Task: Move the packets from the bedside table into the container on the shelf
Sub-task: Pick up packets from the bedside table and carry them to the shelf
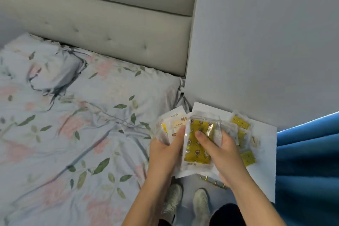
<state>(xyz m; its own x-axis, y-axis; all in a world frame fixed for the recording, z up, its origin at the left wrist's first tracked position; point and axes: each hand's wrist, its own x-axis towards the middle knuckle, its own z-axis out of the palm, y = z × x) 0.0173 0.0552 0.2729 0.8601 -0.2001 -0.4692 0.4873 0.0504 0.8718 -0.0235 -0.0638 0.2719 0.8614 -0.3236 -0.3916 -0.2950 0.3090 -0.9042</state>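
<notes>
Head view, looking down past 2 bare forearms that reach up from the bottom edge. The left hand [165, 149] grips a fanned bundle of white and cream paper packets [175, 124] with printed labels; its thumb lies across their fronts and the other fingers curl behind them, out of sight. Just beside it, the right hand [218, 149] holds a clear plastic packet with a yellow patterned insert [197, 149]. The right thumb presses flat on the packet's front near its middle, and the remaining fingers wrap around its right edge and back. The 2 held lots touch or overlap at their inner edges. Both hands hover above the near left corner of a white bedside table top [264, 134], which sits against a pale grey wall. More loose clear packets with yellow inserts [240, 124] lie on the table, behind and to the right of the right hand. To the left is a bed with floral bedding [73, 124] and a grey padded headboard [110, 29]. A blue curtain [308, 161] hangs at the right. 2 pale shoes [200, 205] show on the floor below.
</notes>
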